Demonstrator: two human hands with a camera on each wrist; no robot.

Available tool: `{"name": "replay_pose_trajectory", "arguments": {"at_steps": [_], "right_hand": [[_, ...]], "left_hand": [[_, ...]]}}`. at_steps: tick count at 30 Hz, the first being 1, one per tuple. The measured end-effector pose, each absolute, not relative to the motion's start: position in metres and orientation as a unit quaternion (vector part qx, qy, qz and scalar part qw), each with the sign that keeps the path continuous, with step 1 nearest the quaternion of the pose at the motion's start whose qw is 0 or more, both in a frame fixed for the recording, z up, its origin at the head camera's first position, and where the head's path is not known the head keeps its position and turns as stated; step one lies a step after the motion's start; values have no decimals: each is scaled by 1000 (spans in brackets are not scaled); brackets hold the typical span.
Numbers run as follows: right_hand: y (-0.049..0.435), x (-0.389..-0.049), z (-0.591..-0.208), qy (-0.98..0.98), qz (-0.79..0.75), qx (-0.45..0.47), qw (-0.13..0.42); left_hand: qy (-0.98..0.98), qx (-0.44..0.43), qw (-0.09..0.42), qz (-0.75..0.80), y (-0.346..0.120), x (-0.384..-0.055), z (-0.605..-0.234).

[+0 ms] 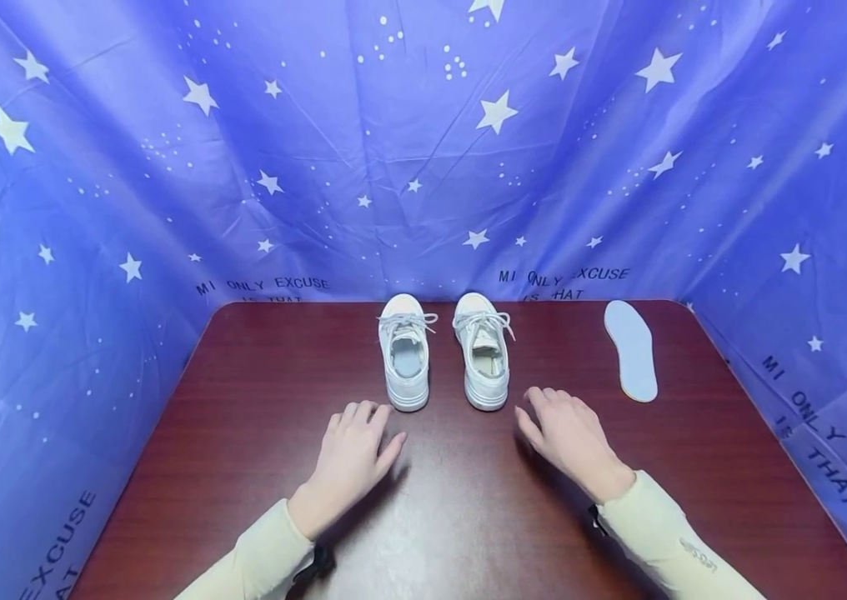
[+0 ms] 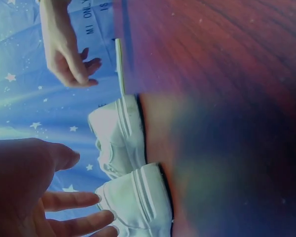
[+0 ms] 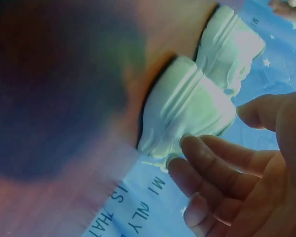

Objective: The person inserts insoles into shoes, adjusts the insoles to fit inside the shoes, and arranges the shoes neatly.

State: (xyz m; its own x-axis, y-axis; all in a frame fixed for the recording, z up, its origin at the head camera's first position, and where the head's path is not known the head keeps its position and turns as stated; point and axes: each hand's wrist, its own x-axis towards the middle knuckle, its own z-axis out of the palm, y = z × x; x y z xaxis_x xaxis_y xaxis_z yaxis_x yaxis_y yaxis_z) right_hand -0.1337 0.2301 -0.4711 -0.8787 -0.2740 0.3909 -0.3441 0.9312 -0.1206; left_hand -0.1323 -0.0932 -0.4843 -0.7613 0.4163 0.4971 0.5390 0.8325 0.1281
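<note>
Two white lace-up sneakers stand side by side at the back middle of the table, heels toward me. The left sneaker [image 1: 407, 379] shows a grey-white insole inside; the right sneaker [image 1: 487, 385] shows a beige inner sole. My left hand [image 1: 352, 450] is held over the table just short of the left sneaker's heel, fingers loosely spread and holding nothing. On the other side, my right hand [image 1: 566, 433] hovers near the right sneaker's heel, fingers slightly bent around air. A loose white insole [image 1: 632, 354] lies flat beyond my right hand.
The dark red wooden table [image 1: 258, 375] has rounded back corners. A blue curtain [image 1: 363, 150] with white stars and printed words hangs behind it and along both sides.
</note>
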Motion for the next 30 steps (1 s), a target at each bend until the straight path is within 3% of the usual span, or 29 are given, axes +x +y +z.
{"name": "replay_pose_trajectory", "arguments": {"at_steps": [10, 21, 30], "right_hand": [[234, -183, -450, -974, 149, 94, 145], [232, -241, -458, -976, 168, 88, 105], [222, -266, -464, -974, 191, 83, 84]], "left_hand": [[-933, -253, 220, -131, -92, -132, -489], [-932, -257, 223, -121, -93, -130, -499], [-935, -255, 216, -120, -93, -133, -500]]}}
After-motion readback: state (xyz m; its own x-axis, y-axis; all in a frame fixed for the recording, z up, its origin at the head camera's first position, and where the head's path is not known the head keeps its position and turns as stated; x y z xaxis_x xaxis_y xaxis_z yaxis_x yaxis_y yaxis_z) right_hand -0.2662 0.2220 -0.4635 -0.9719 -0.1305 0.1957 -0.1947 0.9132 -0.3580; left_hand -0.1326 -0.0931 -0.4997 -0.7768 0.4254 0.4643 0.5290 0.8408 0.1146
